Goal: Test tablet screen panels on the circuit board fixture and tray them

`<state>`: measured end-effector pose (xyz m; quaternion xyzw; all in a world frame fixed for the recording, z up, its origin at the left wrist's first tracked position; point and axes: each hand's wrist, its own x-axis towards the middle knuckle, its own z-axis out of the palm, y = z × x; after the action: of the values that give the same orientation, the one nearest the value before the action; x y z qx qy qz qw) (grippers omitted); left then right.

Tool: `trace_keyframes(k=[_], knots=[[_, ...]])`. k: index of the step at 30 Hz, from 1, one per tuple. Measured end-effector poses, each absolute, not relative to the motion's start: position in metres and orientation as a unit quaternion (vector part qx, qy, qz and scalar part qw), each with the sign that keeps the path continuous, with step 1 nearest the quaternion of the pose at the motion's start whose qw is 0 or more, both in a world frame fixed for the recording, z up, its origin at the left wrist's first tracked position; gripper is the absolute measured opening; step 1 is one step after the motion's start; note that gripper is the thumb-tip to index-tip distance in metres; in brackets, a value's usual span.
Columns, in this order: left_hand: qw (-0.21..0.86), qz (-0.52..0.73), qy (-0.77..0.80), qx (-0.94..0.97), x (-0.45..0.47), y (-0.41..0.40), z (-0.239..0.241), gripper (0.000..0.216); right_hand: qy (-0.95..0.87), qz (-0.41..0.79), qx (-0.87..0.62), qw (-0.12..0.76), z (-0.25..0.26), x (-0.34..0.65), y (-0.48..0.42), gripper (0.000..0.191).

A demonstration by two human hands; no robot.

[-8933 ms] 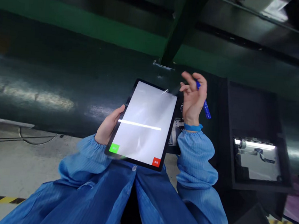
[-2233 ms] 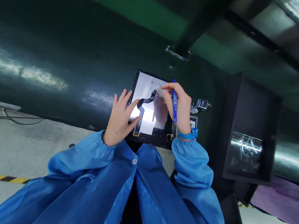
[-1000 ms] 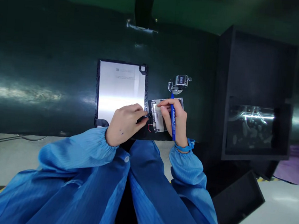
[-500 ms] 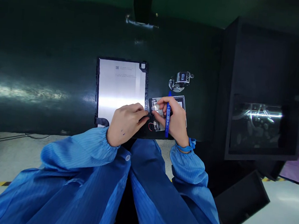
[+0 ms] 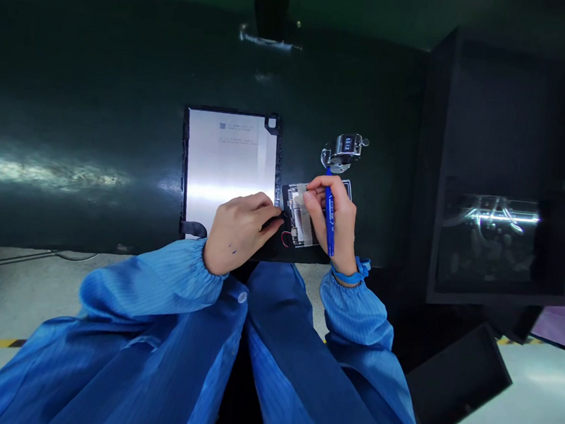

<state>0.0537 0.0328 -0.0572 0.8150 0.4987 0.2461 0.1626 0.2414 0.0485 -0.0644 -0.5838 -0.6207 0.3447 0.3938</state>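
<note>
My right hand (image 5: pixel 336 213) holds a blue marker pen (image 5: pixel 329 216) across the fingers, over a small flat unit with an exposed circuit board (image 5: pixel 294 216). Its thumb and index fingertip meet near the upper part of a pale tape strip (image 5: pixel 304 224) on that unit. My left hand (image 5: pixel 244 232) is closed in a pinch at the black strip (image 5: pixel 286 220) along the unit's left edge. A thin red wire (image 5: pixel 284 240) curls out at the lower left corner. Left of it lies a large display panel (image 5: pixel 232 161) with a silvery back and black frame, its lower right part covered by my left hand.
A chrome tally counter (image 5: pixel 344 150) stands behind the small unit. To the right is a large black bin (image 5: pixel 436 238) with clear, shiny plastic inside. Another black tray (image 5: pixel 460 379) sits lower, near the floor. The dark table's front edge runs close to my lap.
My right hand has moved slightly right, uncovering more of the circuit board and the tape strip. The marker has tilted with it. My left hand stays nearly still.
</note>
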Motion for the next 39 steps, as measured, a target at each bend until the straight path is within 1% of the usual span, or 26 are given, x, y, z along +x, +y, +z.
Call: trace_keyframes(k=[8, 10, 13, 15, 17, 20, 22, 24, 26, 27, 28, 29, 30, 31, 32, 33, 34, 35, 36, 39], knots=[[0.164, 0.254, 0.488, 0.819, 0.054, 0.034, -0.060, 0.009, -0.626, 0.346, -0.579, 0.390, -0.064, 0.240, 0.048, 0.005], [0.164, 0.257, 0.484, 0.820, 0.054, 0.035, -0.062, 0.009, -0.644, 0.351, -0.565, 0.378, -0.066, 0.243, 0.049, 0.010], [0.160, 0.264, 0.479, 0.822, 0.054, 0.035, -0.063, 0.009, -0.679, 0.366, -0.535, 0.345, -0.066, 0.250, 0.051, 0.024], [0.155, 0.264, 0.478, 0.823, 0.053, 0.035, -0.065, 0.010, -0.689, 0.387, -0.518, 0.328, -0.063, 0.254, 0.052, 0.028], [0.149, 0.260, 0.479, 0.825, 0.054, 0.035, -0.067, 0.010, -0.694, 0.399, -0.509, 0.317, -0.061, 0.255, 0.054, 0.028], [0.140, 0.240, 0.484, 0.830, 0.059, 0.036, -0.067, 0.011, -0.710, 0.365, -0.519, 0.306, -0.062, 0.251, 0.054, 0.024], [0.147, 0.217, 0.488, 0.832, 0.061, 0.038, -0.062, 0.010, -0.700, 0.350, -0.530, 0.326, -0.064, 0.246, 0.054, 0.024], [0.173, 0.211, 0.496, 0.824, 0.057, 0.038, -0.051, 0.009, -0.648, 0.353, -0.551, 0.390, -0.066, 0.243, 0.052, 0.020], [0.207, 0.237, 0.529, 0.788, 0.039, 0.035, -0.037, 0.030, -0.583, 0.349, -0.573, 0.459, -0.063, 0.244, 0.049, 0.013], [0.228, 0.260, 0.553, 0.758, 0.024, 0.031, -0.030, 0.043, -0.576, 0.346, -0.574, 0.467, -0.060, 0.245, 0.047, 0.015], [0.252, 0.286, 0.580, 0.720, 0.007, 0.027, -0.024, 0.053, -0.601, 0.347, -0.565, 0.446, -0.055, 0.246, 0.046, 0.019], [0.288, 0.308, 0.601, 0.679, -0.011, 0.021, -0.018, 0.060, -0.649, 0.348, -0.546, 0.399, -0.051, 0.247, 0.045, 0.022], [0.332, 0.331, 0.615, 0.634, -0.029, 0.015, -0.015, 0.064, -0.708, 0.345, -0.517, 0.336, -0.047, 0.248, 0.044, 0.031], [0.379, 0.341, 0.625, 0.591, -0.046, 0.009, -0.012, 0.068, -0.762, 0.338, -0.485, 0.266, -0.043, 0.248, 0.045, 0.051], [0.426, 0.340, 0.636, 0.547, -0.061, 0.004, -0.011, 0.071, -0.802, 0.327, -0.455, 0.205, -0.041, 0.247, 0.045, 0.077], [0.474, 0.334, 0.641, 0.502, -0.071, 0.000, -0.011, 0.071, -0.828, 0.316, -0.435, 0.160, -0.040, 0.246, 0.046, 0.101], [0.520, 0.325, 0.643, 0.458, -0.078, -0.003, -0.013, 0.071, -0.841, 0.307, -0.425, 0.132, -0.041, 0.244, 0.047, 0.117], [0.556, 0.326, 0.643, 0.414, -0.081, -0.005, -0.015, 0.068, -0.847, 0.302, -0.421, 0.117, -0.042, 0.242, 0.048, 0.126], [0.579, 0.341, 0.640, 0.372, -0.082, -0.006, -0.018, 0.063, -0.850, 0.301, -0.419, 0.108, -0.044, 0.241, 0.049, 0.130], [0.590, 0.417, 0.640, 0.259, -0.075, 0.000, -0.028, 0.049, -0.849, 0.302, -0.420, 0.109, -0.050, 0.239, 0.051, 0.132]])
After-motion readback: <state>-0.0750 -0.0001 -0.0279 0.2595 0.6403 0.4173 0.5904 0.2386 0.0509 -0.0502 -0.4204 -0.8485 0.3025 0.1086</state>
